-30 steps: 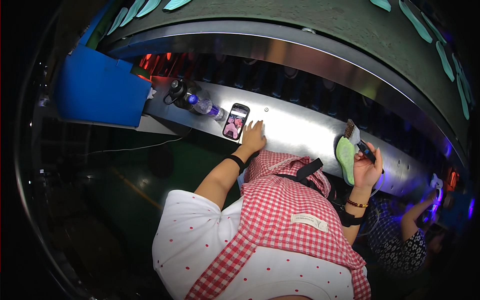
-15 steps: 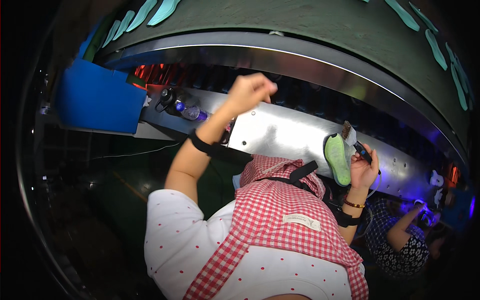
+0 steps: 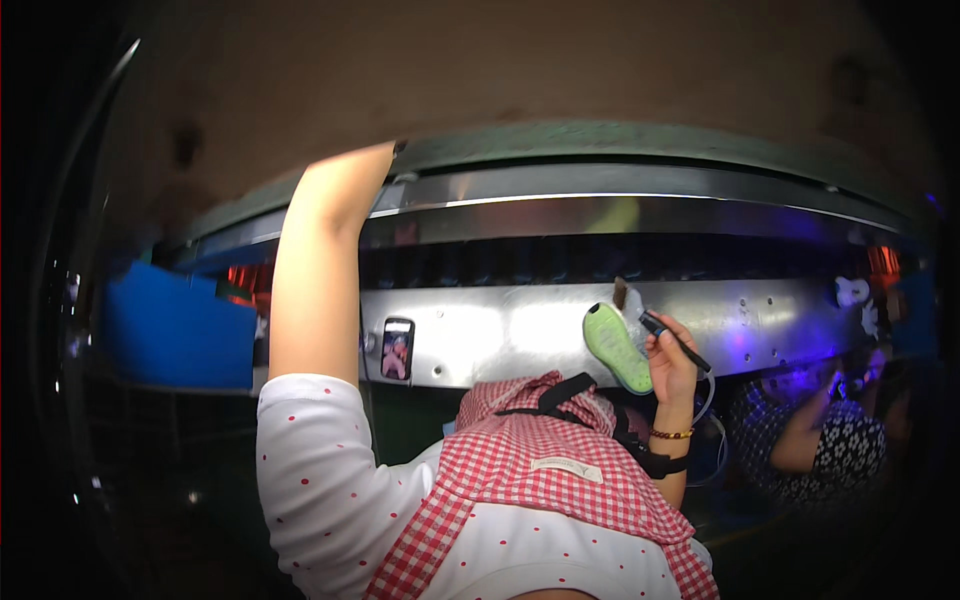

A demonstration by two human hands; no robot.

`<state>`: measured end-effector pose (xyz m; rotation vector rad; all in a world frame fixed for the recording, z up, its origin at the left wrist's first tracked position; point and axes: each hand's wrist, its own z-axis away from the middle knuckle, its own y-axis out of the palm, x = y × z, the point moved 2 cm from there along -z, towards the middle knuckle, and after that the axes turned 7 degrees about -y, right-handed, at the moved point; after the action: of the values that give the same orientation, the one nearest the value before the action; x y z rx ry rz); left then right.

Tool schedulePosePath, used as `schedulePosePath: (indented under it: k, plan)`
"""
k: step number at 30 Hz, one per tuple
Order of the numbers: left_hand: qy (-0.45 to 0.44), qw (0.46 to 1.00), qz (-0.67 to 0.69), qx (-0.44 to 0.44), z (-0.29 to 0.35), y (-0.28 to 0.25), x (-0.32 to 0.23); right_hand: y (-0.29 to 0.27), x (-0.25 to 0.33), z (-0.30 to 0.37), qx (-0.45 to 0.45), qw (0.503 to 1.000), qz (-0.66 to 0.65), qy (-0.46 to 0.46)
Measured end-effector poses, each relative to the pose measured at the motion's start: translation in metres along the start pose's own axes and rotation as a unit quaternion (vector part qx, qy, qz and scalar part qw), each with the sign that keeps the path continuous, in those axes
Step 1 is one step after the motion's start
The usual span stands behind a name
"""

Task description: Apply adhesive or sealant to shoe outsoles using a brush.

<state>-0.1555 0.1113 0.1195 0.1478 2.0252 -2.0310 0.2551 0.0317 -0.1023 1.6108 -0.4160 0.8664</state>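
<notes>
My right hand is closed around the black handle of a brush. The brush has brown bristles at its far end, and a thin pale hose or cord trails from its handle. Just left of the brush, a light green shoe sole lies on the metal bench, its near end close to my right fingers. My left forearm reaches far forward across the bench. A large blurred brown shape at the top hides my left hand.
A phone lies on the metal bench at left. Behind it runs a metal rail, with a strip of green belt beyond. A blue box stands far left. White objects and another person are at right.
My left hand has gone forward out of sight, and the brown shape now covers the top of the view. The view has shifted. My right hand still holds the brush beside the sole.
</notes>
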Motion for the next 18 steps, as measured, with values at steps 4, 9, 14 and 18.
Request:
schedulePosePath:
  k: [4, 9, 14, 18]
  plan:
    - [-0.044, 0.997, 0.015, 0.056, 0.01, 0.027, 0.026, 0.007, -0.001, 0.006, -0.005, 1.0, 0.025, -0.01]
    - [-0.072, 0.996, 0.005, 0.047, 0.043, 0.03, 0.034, 0.018, -0.005, 0.012, 0.033, 0.998, 0.052, 0.03]
    - [0.039, 0.997, -0.061, 0.001, -0.012, 0.029, -0.014, 0.011, -0.002, 0.012, -0.006, 0.995, 0.103, -0.004]
    - [0.117, 0.983, -0.108, -0.094, -0.005, 0.04, -0.043, -0.001, 0.011, -0.006, -0.01, 0.992, 0.115, -0.048]
